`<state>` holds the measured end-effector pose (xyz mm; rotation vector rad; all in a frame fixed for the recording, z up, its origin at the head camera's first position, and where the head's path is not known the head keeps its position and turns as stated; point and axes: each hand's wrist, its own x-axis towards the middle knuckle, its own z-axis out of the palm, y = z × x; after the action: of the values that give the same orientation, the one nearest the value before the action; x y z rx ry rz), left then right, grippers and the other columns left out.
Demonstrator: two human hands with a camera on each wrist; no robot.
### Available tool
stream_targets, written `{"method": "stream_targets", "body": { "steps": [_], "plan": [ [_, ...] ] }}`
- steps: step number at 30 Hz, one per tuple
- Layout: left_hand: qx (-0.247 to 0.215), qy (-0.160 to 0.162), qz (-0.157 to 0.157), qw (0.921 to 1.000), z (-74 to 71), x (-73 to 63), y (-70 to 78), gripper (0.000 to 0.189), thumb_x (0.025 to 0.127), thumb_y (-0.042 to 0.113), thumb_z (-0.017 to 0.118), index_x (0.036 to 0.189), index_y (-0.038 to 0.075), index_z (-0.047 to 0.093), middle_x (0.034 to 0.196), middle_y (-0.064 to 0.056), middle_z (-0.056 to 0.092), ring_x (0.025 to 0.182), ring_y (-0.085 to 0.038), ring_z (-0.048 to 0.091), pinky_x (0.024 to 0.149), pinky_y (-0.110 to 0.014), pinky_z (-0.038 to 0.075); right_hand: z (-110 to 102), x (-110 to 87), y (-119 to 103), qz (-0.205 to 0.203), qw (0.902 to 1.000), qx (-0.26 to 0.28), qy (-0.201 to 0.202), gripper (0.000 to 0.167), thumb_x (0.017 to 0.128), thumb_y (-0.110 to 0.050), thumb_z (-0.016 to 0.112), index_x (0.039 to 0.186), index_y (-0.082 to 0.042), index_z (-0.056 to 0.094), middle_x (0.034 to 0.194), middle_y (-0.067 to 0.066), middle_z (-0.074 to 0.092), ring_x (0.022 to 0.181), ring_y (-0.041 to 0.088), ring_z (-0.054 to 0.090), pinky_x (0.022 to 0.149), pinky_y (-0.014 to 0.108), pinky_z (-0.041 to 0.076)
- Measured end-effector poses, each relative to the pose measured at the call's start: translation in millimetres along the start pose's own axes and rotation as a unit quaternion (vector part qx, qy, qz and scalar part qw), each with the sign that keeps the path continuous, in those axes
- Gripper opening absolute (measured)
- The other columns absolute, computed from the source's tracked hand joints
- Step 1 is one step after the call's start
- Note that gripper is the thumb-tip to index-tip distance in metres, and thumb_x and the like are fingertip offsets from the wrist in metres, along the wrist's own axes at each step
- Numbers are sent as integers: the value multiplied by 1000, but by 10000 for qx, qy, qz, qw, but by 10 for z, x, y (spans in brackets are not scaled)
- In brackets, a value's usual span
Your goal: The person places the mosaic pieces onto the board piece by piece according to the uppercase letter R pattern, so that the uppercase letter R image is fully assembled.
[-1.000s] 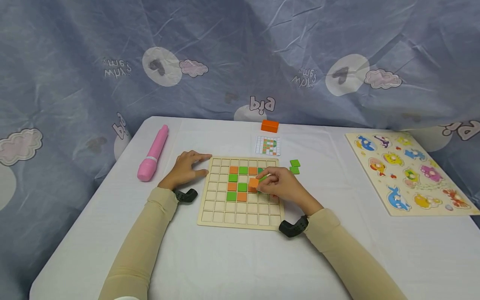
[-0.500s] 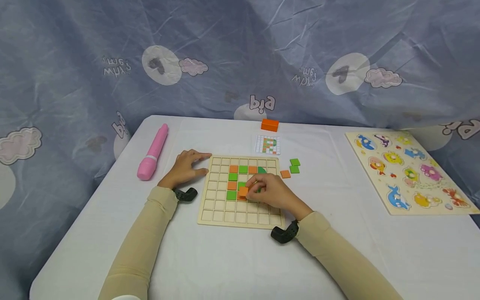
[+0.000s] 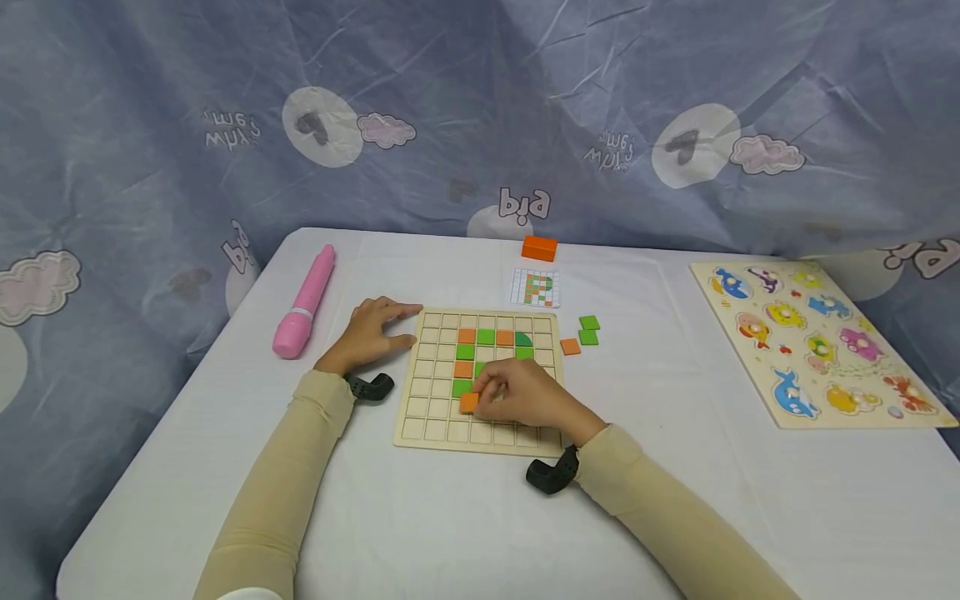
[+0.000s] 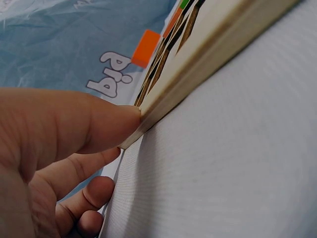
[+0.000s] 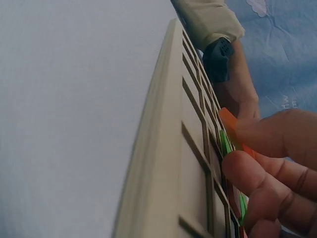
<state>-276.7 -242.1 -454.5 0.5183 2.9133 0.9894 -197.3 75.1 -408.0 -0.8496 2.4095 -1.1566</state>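
A square wooden grid board [image 3: 431, 408] lies on the table with orange and green square tiles set in several cells, plus a green rounded piece [image 3: 522, 339]. My right hand [image 3: 528, 396] pinches an orange tile [image 3: 468, 403] over the board, just below a green tile [image 3: 461, 388]. In the right wrist view the thumb presses against that orange tile [image 5: 228, 119]. My left hand [image 3: 369, 335] rests at the board's left edge, fingers spread. Its thumb [image 4: 114, 124] touches the rim in the left wrist view. The right hand hides some cells.
Right of the board lie two green tiles [image 3: 589, 322] and a loose orange tile [image 3: 571, 346]. Behind it are a pattern card [image 3: 536, 287] and an orange block [image 3: 539, 248]. A pink microphone-like toy [image 3: 303, 304] lies left; a sea-animal puzzle [image 3: 810, 342] lies right.
My right hand has moved left and nearer across the board with the orange tile, uncovering the green rounded piece and the loose orange tile. The left hand has stayed at the board's edge.
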Motion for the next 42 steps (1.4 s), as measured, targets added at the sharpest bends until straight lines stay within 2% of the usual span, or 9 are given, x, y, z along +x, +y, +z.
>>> {"method": "stream_targets", "body": {
  "steps": [9, 23, 36, 42],
  "plan": [
    [21, 13, 6, 10000, 0, -5, 2, 61, 93, 28, 75, 151, 13, 65, 129, -16, 63, 123, -38, 48, 111, -57, 30, 102, 57, -49, -155, 9991, -395, -49, 14, 88, -9, 85, 98, -7, 76, 75, -11, 68, 68, 5, 57, 74, 26, 51],
    [33, 34, 53, 10000, 9, 10, -7, 61, 93, 29, 75, 151, 12, 65, 129, -15, 64, 120, -37, 49, 110, -57, 31, 147, 68, -94, -223, 9966, -797, -64, 15, 89, -9, 85, 100, -8, 76, 73, -13, 67, 68, 1, 56, 75, 25, 51],
    [33, 56, 86, 9999, 4, 9, 1, 60, 93, 27, 76, 150, 12, 65, 129, -16, 64, 120, -37, 50, 110, -57, 31, 123, 58, -86, -253, 9967, -754, -162, 15, 90, -8, 82, 104, -8, 76, 76, -13, 67, 68, 3, 53, 72, 24, 48],
    [15, 81, 77, 9999, 5, 8, -3, 59, 93, 26, 77, 150, 12, 66, 128, -16, 64, 121, -39, 51, 110, -58, 32, 19, 44, -17, -459, 9983, -280, -229, 13, 93, -6, 76, 106, -7, 76, 79, -11, 64, 69, 5, 54, 70, 23, 47]
  ]
}}
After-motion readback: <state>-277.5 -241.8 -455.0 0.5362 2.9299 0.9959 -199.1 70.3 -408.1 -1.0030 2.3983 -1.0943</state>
